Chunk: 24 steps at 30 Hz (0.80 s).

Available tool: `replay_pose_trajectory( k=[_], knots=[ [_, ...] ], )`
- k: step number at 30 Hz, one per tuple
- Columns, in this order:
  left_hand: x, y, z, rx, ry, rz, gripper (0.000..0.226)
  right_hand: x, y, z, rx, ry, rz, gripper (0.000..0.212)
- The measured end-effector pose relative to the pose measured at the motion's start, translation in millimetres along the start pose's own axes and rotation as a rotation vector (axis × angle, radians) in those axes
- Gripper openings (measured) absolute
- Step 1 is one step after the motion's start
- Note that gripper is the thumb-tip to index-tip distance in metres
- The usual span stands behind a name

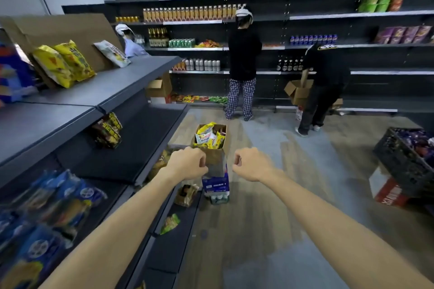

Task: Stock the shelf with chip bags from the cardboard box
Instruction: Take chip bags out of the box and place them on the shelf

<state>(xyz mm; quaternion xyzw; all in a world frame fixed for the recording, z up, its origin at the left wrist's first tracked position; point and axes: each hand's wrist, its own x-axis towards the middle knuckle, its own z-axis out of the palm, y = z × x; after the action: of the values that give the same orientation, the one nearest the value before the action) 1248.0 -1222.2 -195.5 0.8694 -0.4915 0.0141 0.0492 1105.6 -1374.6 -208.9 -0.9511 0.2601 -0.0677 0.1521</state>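
Two hands reaching forward, left hand (pixel 187 163) and right hand (pixel 252 164) loosely curled, holding nothing, apart, cardboard box (pixel 211 145) of chip bags (pixel 207 136) on floor beyond them, beside shelf (pixel 112 84) at left.

Dim overhead lighting; wide-angle edges bend, lower-left corner blurs.

Both bare arms reach toward the open brown cardboard box (pixel 212 139) of yellow chip bags (pixel 206 135); the left hand (pixel 187 163) and right hand (pixel 250 163), fingers loosely curled, hold nothing just before it.
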Motion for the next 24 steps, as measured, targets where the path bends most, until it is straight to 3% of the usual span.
replay_pose_trajectory(
  k=[14,24],
  knots=[
    [225,-64,71,0.078,-0.132,0.014,0.017,239,77,52,0.118,-0.032,0.006,0.008],
    [355,-72,136,-0.058,-0.270,-0.240,0.018,373,168,93,0.224,-0.185,0.033,0.007]
  ],
)
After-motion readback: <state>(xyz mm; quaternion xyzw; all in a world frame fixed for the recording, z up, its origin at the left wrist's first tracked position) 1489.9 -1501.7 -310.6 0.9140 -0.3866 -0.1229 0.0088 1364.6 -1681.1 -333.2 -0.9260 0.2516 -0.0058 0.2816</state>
